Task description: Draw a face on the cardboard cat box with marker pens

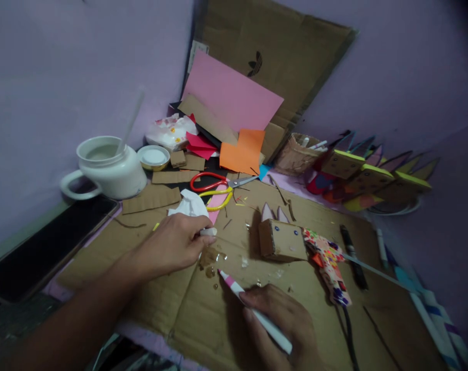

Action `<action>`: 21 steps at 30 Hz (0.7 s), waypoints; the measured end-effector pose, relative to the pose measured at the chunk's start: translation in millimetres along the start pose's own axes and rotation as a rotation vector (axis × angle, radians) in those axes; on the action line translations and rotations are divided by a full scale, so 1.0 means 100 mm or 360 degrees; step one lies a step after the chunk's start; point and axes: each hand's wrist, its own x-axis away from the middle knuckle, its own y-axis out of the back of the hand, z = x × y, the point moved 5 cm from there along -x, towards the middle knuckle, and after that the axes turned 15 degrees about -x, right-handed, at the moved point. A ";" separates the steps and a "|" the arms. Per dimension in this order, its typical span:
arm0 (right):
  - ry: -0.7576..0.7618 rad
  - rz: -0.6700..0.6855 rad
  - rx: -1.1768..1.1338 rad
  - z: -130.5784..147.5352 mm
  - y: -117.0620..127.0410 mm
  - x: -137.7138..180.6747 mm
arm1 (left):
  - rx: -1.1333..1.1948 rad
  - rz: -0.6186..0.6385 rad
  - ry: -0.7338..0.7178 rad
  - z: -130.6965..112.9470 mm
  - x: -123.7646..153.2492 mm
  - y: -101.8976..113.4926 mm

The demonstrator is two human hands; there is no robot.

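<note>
My left hand is closed on a crumpled white tissue and a small white cap, resting on the cardboard sheet. My right hand grips a pink-and-white marker, its tip pointing up-left toward a wet glue smear. To the right of both hands stands a small cardboard box figure with pink ears and dot eyes. A glue gun covered in patterned paper lies against its right side.
A white mug with a stick stands at the back left beside a small lid. Red and yellow scissors, orange and pink paper, cardboard strips, a dark phone, pens and several cardboard figures surround the sheet.
</note>
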 end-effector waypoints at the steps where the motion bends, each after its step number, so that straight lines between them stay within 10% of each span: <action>1: 0.0023 -0.0018 0.0001 0.00 0.00 -0.01 | 0.0008 -0.0003 0.0001 0.00 0.00 0.00; 21: 0.0176 0.0271 0.0238 -0.10 -0.23 -0.14 | 0.0042 -0.0037 -0.0052 -0.02 0.00 0.01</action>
